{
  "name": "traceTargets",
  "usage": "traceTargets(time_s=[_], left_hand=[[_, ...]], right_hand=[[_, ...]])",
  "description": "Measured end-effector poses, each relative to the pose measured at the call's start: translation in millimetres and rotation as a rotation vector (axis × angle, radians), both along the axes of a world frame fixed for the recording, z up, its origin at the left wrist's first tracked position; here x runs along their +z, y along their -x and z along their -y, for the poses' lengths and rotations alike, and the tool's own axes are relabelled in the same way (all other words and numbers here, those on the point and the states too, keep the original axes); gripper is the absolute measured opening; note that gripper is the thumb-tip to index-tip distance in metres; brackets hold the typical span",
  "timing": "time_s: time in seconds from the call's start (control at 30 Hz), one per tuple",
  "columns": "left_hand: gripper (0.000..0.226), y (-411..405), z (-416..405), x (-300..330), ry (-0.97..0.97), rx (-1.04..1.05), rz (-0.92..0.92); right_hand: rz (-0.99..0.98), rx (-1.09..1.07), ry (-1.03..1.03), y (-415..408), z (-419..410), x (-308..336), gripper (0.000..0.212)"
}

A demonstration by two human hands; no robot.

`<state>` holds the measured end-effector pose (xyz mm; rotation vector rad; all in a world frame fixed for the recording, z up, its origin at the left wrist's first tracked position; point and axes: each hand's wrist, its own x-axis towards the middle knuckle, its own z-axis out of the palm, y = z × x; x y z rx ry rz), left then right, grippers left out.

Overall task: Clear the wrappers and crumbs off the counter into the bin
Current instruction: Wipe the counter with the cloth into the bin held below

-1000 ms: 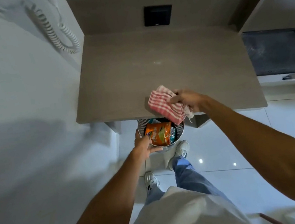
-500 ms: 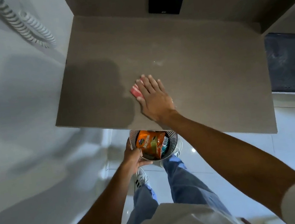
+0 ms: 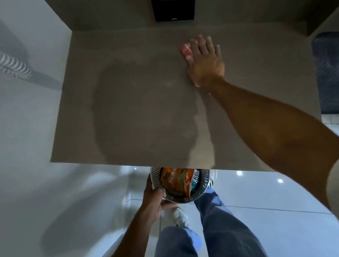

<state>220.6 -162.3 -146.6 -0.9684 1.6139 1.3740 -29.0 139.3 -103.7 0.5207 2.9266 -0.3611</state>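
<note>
- The right hand (image 3: 205, 62) lies flat with fingers spread near the far right part of the counter (image 3: 140, 110), pressing down on a red-and-white cloth (image 3: 186, 50); only a small bit of the cloth shows past the thumb side of the hand.
- The left hand (image 3: 153, 200) grips the near left rim of the bin (image 3: 204, 180), fingers curled over the edge, holding it just below the counter's near edge.
- The bin sits partly tucked under that near edge, its far portion hidden by the counter.
- Inside the bin lies an orange wrapper (image 3: 176, 178), with a bluish shiny wrapper (image 3: 195, 180) beside it on the right.
- A darker rounded shadow covers the middle of the counter; crumbs cannot be made out on the blurred surface.
- A black wall panel (image 3: 174, 4) is set above the counter's far edge.
- The person's jeans (image 3: 211, 231) and a white shoe (image 3: 179, 216) show over the tiled floor (image 3: 272, 196) below.
</note>
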Motion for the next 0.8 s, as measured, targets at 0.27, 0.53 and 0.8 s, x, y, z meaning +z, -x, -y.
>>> traceTargets(time_s=[0.27, 0.53, 0.8], left_hand=[[0.051, -23.8, -12.3, 24.0, -0.073, -0.125, -0.067], [0.066, -59.1, -26.1, 30.8, -0.146, -0.105, -0.119], [0.077, -75.0, -14.2, 11.3, -0.200, 0.031, -0.117]], right_hand=[[0.079, 0.613, -0.020, -155.6, 92.4, 15.4, 0.060], [0.013, 0.162, -0.089, -283.8, -50.0, 16.0, 0.051], [0.014, -0.449, -0.037, -272.3, -72.3, 8.0, 0.074]])
